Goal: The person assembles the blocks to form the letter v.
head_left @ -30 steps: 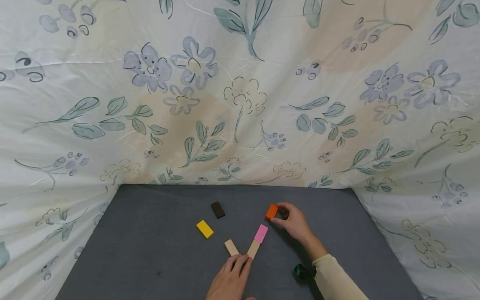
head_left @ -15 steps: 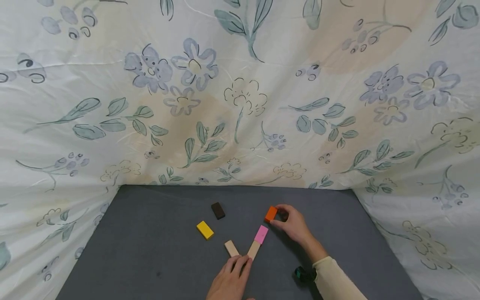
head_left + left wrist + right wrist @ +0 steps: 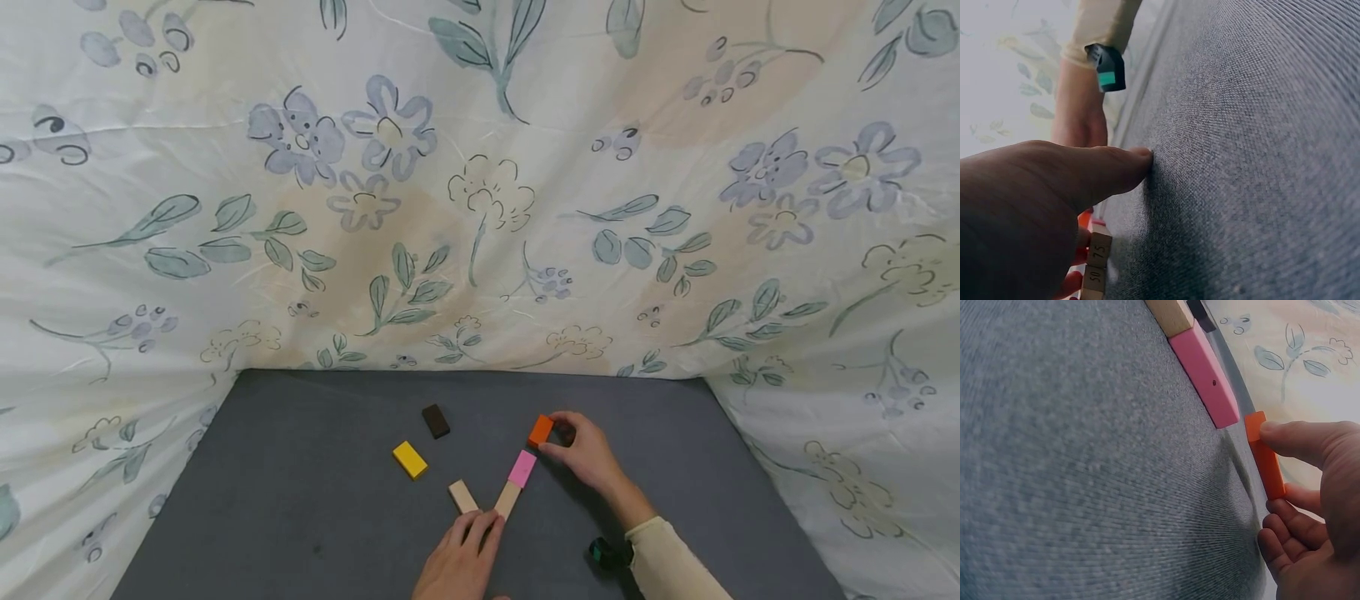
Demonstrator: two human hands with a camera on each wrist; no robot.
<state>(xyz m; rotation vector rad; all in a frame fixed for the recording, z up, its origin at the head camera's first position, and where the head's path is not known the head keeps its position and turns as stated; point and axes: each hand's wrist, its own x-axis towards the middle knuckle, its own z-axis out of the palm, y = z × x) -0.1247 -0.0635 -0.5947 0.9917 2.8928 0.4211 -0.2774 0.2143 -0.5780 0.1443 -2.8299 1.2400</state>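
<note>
Two plain wooden blocks slant apart in a V in the head view, the left one [image 3: 462, 495] and the right one [image 3: 507, 498]. My left hand [image 3: 459, 557] lies over their near ends, fingers extended onto them and hiding that part. Printed numbers show on wooden pieces [image 3: 1099, 250] beside its fingers in the left wrist view. A pink block [image 3: 522, 469] continues the right arm of the V, end to end. Just beyond its far end, my right hand [image 3: 588, 450] pinches an orange block [image 3: 540, 430] between thumb and fingers, a small gap separating the two blocks.
A yellow block [image 3: 410, 460] and a dark brown block [image 3: 436, 421] lie to the left on the grey cloth surface [image 3: 315, 500]. Floral fabric [image 3: 480, 250] hangs at the back and both sides. A dark device [image 3: 607, 552] sits at the right wrist.
My right hand has shifted the orange block slightly nearer to the pink block's far end. The left hand and the other blocks stay put.
</note>
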